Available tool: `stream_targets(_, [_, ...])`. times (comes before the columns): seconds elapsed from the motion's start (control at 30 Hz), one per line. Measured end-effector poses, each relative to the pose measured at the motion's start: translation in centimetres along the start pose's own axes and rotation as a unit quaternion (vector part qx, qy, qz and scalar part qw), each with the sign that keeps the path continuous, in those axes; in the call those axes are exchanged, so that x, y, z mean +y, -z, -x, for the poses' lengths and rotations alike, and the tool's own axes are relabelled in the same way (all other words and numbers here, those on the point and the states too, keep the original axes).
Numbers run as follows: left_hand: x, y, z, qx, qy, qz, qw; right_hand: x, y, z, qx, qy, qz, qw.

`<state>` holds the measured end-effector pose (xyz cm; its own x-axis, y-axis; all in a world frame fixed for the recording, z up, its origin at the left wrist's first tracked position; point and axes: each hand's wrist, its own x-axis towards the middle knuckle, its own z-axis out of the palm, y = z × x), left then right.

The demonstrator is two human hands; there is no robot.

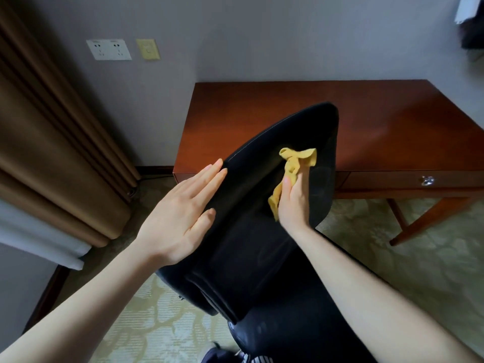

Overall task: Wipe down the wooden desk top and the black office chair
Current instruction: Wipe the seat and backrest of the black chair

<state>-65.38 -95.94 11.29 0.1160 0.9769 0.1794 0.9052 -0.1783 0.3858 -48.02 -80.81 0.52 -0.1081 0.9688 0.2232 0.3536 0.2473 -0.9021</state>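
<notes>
Nearest the camera, the black office chair (248, 244) stands on the patterned carpet (392, 258), its backrest rising toward the desk and leaning over the desk's front edge. The left hand (180, 213) is flat, fingers straight and together, laid against the left edge of the backrest, holding nothing. The right hand (293, 203) is curled round a yellow cloth (293, 163), bunched and pressed to the upper face of the backrest. Judgement: the cloth is light, soft and limp, so it is best kept wadded in the palm. The chair's covering looks smooth and slightly yielding. The chair is likely to swivel or roll under pressure, so bracing at the backrest's side rim is sound. Beyond it, the wooden desk top (366, 121) is glossy, hard and probably slippery under a cloth. Its left end sits close to the brown curtain (52, 153), its back edge meets the wall below the wall sockets (108, 49), and there is open floor to the right, by the desk leg (429, 221).
</notes>
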Motion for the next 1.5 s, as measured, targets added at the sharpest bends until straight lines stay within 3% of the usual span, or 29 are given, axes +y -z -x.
stream_targets(0.23, [0.2,-0.2,-0.5,-0.001,-0.003,-0.034,0.999,0.7,3.3,-9.9,0.004,-0.159,0.031,0.987])
stream_targets(0.5, [0.3,-0.2,-0.5,0.004,0.003,-0.022,1.0,0.4,6.5,-16.0,0.017,-0.332,-0.064,0.941])
stream_targets(0.7, [0.2,-0.2,-0.2,0.008,0.018,0.004,1.0,0.3,4.2,-13.4,0.066,-0.257,-0.08,0.961])
stream_targets(0.97, [0.6,-0.1,0.0,0.011,0.03,0.034,0.999,-2.6,-0.1,-5.5,0.007,-0.149,-0.047,0.988])
stream_targets(1.17, [0.6,-0.2,0.2,0.011,0.005,0.014,1.0,-6.0,-2.9,3.5,-0.003,-0.007,-0.024,1.0])
stream_targets(1.37, [0.3,0.0,0.6,0.029,-0.058,0.027,0.998,-7.4,-4.1,10.2,-0.119,0.069,-0.033,0.99])
stream_targets(1.5, [0.2,0.1,0.7,0.049,-0.095,0.069,0.992,-7.0,-4.4,13.0,-0.141,0.153,-0.022,0.978])
